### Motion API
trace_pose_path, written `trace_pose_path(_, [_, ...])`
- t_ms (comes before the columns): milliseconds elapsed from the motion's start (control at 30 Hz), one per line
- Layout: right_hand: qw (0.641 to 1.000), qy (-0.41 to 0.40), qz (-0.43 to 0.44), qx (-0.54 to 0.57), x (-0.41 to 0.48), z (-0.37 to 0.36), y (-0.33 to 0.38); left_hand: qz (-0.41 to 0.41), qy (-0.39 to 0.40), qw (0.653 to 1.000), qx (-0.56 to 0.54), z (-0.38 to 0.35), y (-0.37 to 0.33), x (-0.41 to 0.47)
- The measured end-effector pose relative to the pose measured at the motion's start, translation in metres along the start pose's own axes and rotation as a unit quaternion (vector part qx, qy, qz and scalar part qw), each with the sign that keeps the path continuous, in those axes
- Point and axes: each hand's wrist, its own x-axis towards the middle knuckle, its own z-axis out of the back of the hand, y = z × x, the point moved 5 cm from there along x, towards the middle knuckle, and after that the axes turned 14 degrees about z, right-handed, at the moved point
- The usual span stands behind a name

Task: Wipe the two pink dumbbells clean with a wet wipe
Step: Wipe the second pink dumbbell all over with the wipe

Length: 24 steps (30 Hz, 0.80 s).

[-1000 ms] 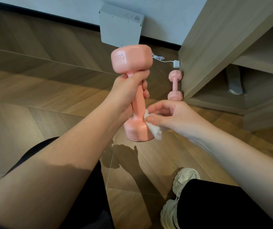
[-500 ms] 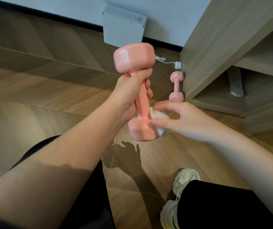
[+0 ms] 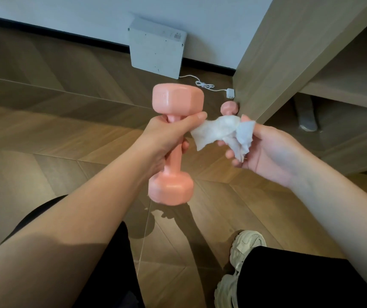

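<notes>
The left fingers [image 3: 184, 146] are curled tightly round the handle of the held dumbbell [image 3: 175, 162], with the thumb laid across just under the upper head, its tip toward 3 o'clock and next to the wipe's edge. The right fingers [image 3: 230, 153] are loosely curled and, with the thumb, pinch the wet wipe [image 3: 217, 132]; the palm of the right hand [image 3: 267, 150] is turned upward.

The wipe is a white, crumpled, fibrous sheet, partly spread. The held dumbbell is smooth, matte pink, with a slim round handle and two faceted heads. Its long axis runs from 12 to 6 o'clock, nearly upright; the lower head is blurred. It is held by the left hand [image 3: 164, 138] above the floor, at centre frame.

The second dumbbell [image 3: 229, 107] is found at 1 o'clock of the first, on the herringbone wood floor [image 3: 67, 130] against the wood-grain cabinet [image 3: 278, 52]; only one head shows above the wipe.

Compared with half a second earlier, the wipe has been taken off the lower head, where it was bunched, raised to 3 o'clock of the handle's top, and opened out.
</notes>
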Motion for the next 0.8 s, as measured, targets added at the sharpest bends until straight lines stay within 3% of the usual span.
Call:
trace_pose_path(167, [1.0,-0.004,-0.01,0.0,0.002,0.002,-0.002,0.009,0.026,1.0,0.012,-0.012,0.006,-0.003])
trace_pose_path(333, [0.992,-0.101,0.01,-0.081,0.003,0.024,-0.001,-0.001,0.008,1.0,-0.004,-0.005,-0.001,-0.002])
trace_pose_path(567, [0.995,-0.042,0.068,-0.051,0.007,0.029,0.007,0.008,-0.021,0.999,-0.03,0.015,-0.008,0.005])
trace_pose_path(700, [0.999,-0.012,0.047,-0.014,0.009,0.021,0.0,0.012,-0.02,0.999,-0.037,0.015,-0.005,0.007])
trace_pose_path(800, [0.998,-0.043,0.046,0.018,0.011,0.021,-0.001,0.019,-0.033,0.998,-0.044,0.016,-0.004,0.007])
